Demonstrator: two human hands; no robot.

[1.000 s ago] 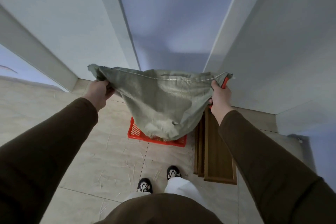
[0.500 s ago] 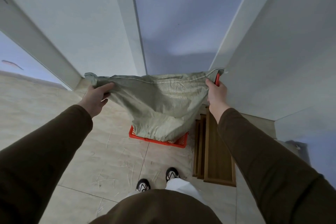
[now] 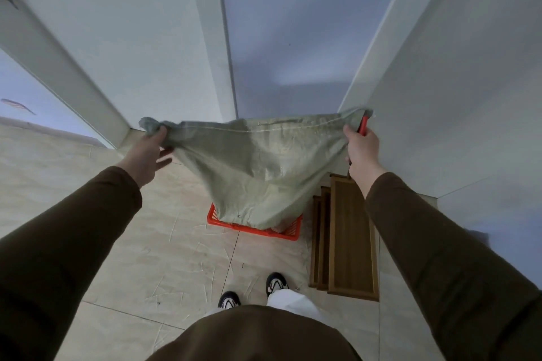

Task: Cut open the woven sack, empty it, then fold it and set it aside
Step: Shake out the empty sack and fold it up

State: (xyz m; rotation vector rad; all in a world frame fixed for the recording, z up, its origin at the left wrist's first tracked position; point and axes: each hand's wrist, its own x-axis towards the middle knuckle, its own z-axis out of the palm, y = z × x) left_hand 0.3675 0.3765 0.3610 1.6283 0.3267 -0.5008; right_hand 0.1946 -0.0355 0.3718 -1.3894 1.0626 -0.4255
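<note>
Sack [image 3: 258, 167] up in the air, stretched by its stitched edge between two hands, belly sagging down from the grips towards the red basket [image 3: 255, 228] on the floor beneath. The left hand [image 3: 146, 155] pinches its bunched corner with thumb and forefinger only; the other fingers splay loose below the cloth. The right hand [image 3: 362, 146] is curled tight round the opposite corner and, along with it, a red-handled cutter [image 3: 363, 124] poking up above the knuckles.

Emptying, I'd say, or a last shake before folding. Trouble from here? That thin left pinch: one hard shake and the corner could slip, dropping that end into the basket. And the right is gripping cloth and cutter together, so the tool could slide or snag the weave during folding. Whether its blade is out, I cannot tell.

Below the grips, the sack's hanging mouth hides most of the basket, so what has dropped in is mostly out of sight; only a pale hint shows by the rim. Whether the sack is truly empty is hard to judge. Under the right wrist, wooden trays [image 3: 349, 240] lie stacked beside the basket.
</note>
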